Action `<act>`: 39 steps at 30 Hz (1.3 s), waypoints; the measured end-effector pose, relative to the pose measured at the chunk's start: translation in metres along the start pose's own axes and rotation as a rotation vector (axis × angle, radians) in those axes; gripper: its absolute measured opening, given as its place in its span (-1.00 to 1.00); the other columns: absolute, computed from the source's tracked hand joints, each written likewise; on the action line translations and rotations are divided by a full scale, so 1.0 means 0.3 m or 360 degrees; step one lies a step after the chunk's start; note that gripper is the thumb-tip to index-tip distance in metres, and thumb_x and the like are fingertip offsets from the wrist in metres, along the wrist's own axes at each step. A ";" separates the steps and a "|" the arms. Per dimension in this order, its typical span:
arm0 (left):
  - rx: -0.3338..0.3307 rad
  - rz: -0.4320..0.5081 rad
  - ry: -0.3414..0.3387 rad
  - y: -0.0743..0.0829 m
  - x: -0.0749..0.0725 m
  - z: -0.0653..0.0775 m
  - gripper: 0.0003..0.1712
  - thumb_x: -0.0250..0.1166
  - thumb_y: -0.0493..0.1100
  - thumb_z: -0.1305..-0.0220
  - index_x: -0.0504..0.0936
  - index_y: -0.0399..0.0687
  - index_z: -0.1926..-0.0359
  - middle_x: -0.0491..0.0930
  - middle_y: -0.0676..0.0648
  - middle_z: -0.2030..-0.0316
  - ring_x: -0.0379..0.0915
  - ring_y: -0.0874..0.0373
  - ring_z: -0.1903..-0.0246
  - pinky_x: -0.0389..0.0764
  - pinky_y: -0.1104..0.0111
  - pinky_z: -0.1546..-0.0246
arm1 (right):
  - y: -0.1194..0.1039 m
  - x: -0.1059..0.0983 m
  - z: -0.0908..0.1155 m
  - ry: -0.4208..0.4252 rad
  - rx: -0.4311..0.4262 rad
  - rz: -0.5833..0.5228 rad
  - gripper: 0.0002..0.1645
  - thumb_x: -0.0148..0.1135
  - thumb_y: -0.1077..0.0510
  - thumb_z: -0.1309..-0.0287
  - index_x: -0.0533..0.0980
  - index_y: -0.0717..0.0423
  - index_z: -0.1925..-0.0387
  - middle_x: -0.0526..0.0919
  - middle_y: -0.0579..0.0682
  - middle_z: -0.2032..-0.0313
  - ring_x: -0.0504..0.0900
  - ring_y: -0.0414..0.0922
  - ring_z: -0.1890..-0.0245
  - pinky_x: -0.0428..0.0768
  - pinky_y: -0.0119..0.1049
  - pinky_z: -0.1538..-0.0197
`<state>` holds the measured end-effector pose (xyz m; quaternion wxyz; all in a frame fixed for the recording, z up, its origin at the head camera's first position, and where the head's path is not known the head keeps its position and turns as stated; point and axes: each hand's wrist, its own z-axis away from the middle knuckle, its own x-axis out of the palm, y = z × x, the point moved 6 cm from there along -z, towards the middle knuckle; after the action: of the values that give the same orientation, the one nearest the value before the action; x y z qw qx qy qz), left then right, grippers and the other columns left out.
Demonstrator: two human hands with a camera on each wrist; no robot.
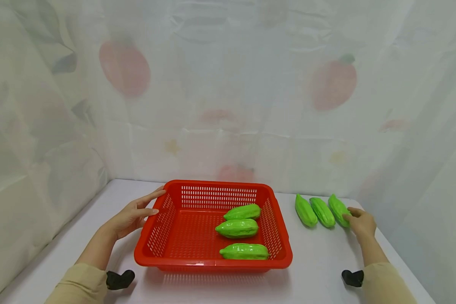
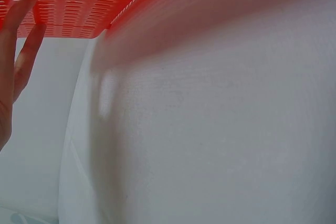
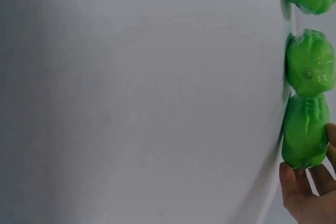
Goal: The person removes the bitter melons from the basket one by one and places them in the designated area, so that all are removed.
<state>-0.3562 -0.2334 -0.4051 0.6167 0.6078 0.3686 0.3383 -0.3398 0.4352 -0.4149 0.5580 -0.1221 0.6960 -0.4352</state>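
Observation:
A red plastic basket stands mid-table with three glossy green bitter melons lying along its right side. My left hand touches the basket's left rim with extended fingers; from the left wrist, two fingers show against the slotted outer wall. On the right of the table, three more bitter melons lie in a row. My right hand holds the rightmost bitter melon near its close end, thumb and fingers around it. The right wrist view shows this bitter melon between the fingertips, close beside its neighbour.
The white table ends at a pale curtain printed with fruit, which also hangs at both sides. Left of the held bitter melon lie the middle one and the leftmost one, to the right of the basket.

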 end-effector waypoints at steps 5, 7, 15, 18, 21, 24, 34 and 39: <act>0.0000 -0.0012 0.0005 -0.001 -0.002 -0.001 -0.24 0.07 -0.22 -0.44 -0.02 0.04 -0.56 -0.38 -0.06 -0.61 0.54 0.29 -0.10 0.73 0.26 0.03 | 0.001 0.007 -0.003 0.0020 -0.0024 0.0055 -0.39 0.04 0.12 -0.36 0.29 0.40 -0.33 0.27 0.44 -0.36 0.15 0.41 -0.40 0.21 0.23 -0.45; 0.0003 -0.0013 0.0004 -0.002 -0.003 -0.002 -0.24 0.07 -0.22 -0.44 -0.02 0.04 -0.56 -0.37 -0.06 -0.61 0.55 0.29 -0.10 0.73 0.26 0.03 | 0.001 0.009 -0.004 0.0034 -0.0029 0.0065 -0.39 0.03 0.12 -0.37 0.30 0.40 -0.32 0.29 0.44 -0.36 0.17 0.40 -0.39 0.22 0.23 -0.44; 0.0009 -0.0002 -0.0002 -0.002 -0.002 -0.005 -0.24 0.07 -0.22 -0.44 -0.02 0.04 -0.56 -0.37 -0.06 -0.61 0.55 0.29 -0.10 0.73 0.24 0.03 | 0.005 0.008 0.001 0.0043 -0.0006 0.0060 -0.37 0.02 0.09 -0.37 0.29 0.40 -0.33 0.29 0.44 -0.35 0.18 0.41 -0.38 0.23 0.23 -0.43; 0.0006 0.0000 0.0001 -0.002 -0.003 -0.006 -0.24 0.07 -0.22 -0.44 -0.02 0.05 -0.56 -0.38 -0.06 -0.61 0.56 0.29 -0.09 0.73 0.24 0.03 | 0.002 0.004 0.005 0.0041 -0.0005 0.0050 -0.37 0.02 0.09 -0.36 0.28 0.39 -0.33 0.29 0.45 -0.35 0.19 0.40 -0.37 0.24 0.22 -0.42; 0.0008 -0.0008 0.0004 -0.005 -0.004 -0.005 -0.24 0.07 -0.22 -0.44 -0.01 0.05 -0.56 -0.38 -0.06 -0.61 0.55 0.29 -0.10 0.73 0.25 0.03 | 0.000 0.002 0.008 0.0056 -0.0008 0.0035 -0.37 0.02 0.10 -0.36 0.29 0.40 -0.33 0.30 0.45 -0.34 0.22 0.39 -0.35 0.29 0.21 -0.39; 0.0010 -0.0016 0.0006 -0.008 -0.006 -0.003 -0.25 0.06 -0.22 -0.45 -0.01 0.06 -0.56 -0.37 -0.06 -0.61 0.54 0.29 -0.11 0.73 0.25 0.03 | 0.002 0.003 0.007 0.0085 -0.0008 0.0022 -0.38 0.02 0.11 -0.35 0.30 0.40 -0.32 0.32 0.46 -0.32 0.25 0.39 -0.33 0.33 0.20 -0.36; 0.0013 0.0014 -0.0007 -0.009 -0.007 -0.002 -0.25 0.05 -0.24 -0.45 -0.01 0.05 -0.56 -0.39 -0.06 -0.60 0.57 0.27 -0.09 0.73 0.25 0.04 | -0.019 -0.041 0.009 0.0378 0.0033 -0.0133 -0.43 -0.05 0.13 -0.36 0.35 0.36 -0.30 0.38 0.46 -0.29 0.36 0.34 -0.29 0.36 0.18 -0.32; 0.0012 0.0015 -0.0003 -0.008 -0.006 -0.001 -0.25 0.05 -0.24 -0.45 -0.01 0.05 -0.56 -0.39 -0.07 -0.60 0.56 0.28 -0.09 0.73 0.25 0.04 | -0.058 -0.067 0.010 0.0500 0.0020 -0.0178 -0.46 0.00 0.15 -0.34 0.40 0.31 -0.28 0.46 0.42 -0.25 0.42 0.29 -0.26 0.36 0.15 -0.33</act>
<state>-0.3576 -0.2349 -0.4072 0.6132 0.6121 0.3665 0.3391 -0.3355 0.4366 -0.3884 0.4180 -0.0878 0.7640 -0.4837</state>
